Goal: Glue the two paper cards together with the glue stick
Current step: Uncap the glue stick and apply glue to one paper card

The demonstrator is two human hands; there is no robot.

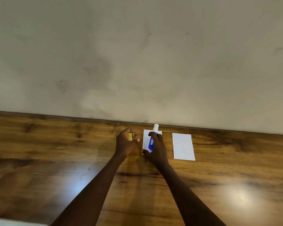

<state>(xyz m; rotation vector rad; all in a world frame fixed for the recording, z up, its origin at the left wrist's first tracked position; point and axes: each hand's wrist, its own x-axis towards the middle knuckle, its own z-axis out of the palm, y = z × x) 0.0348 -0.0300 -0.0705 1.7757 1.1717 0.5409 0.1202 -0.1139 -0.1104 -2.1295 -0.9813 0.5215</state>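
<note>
Gripping the blue glue stick (151, 143) around its barrel, the right hand (157, 149) has its fingers (159, 139) curled round the tube. The stick's white glue end (155, 127) points away from the person, toward the wall (137, 62). The hand and stick sit over the first card (145, 139), a white sheet lying flat on the wooden table (55, 160) close to its far edge. Whether the hand touches the paper is hard to tell in the blur. Just to the left, the left hand (125, 142) is off the card and holds a small yellow cap (129, 137), with its fingers and thumb curled round it. The second card (183, 146) lies flat to the right of the first, apart from it and untouched.
</note>
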